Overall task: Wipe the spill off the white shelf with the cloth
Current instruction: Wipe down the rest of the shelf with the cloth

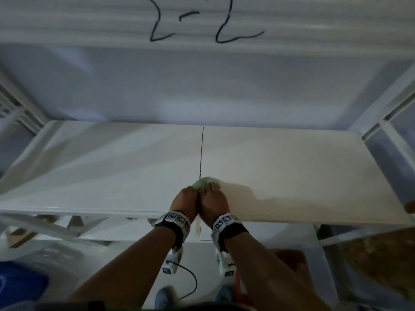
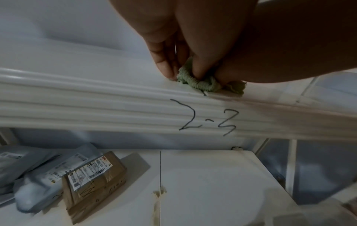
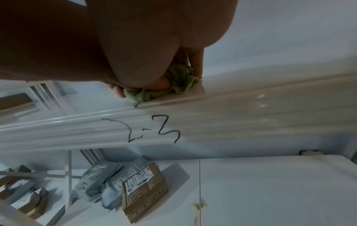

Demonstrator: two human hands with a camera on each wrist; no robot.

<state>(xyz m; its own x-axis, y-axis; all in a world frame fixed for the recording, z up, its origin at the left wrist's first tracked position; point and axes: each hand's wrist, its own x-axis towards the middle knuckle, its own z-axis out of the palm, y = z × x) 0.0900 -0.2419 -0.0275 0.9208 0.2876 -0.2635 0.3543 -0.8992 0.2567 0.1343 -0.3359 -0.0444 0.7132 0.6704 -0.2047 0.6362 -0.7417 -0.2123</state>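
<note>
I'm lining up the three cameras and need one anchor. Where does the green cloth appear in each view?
Head: green cloth at centre, just beyond both hands' fingertips, on the white shelf.
Left wrist: upper middle, bunched under the fingers.
Right wrist: upper middle, under the hand.
Shared landmark: the black seam line ending at the cloth.

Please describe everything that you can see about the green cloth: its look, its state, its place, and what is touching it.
The green cloth is pale green with a looped, towel-like texture. It is bunched into a crumpled wad, not spread flat. It lies on the white shelf near the front edge, over the dark seam line. The left hand and the right hand grip it together, side by side, with fingers curled into its folds and pressing it onto the shelf. Most of it is hidden under the hands.
</note>
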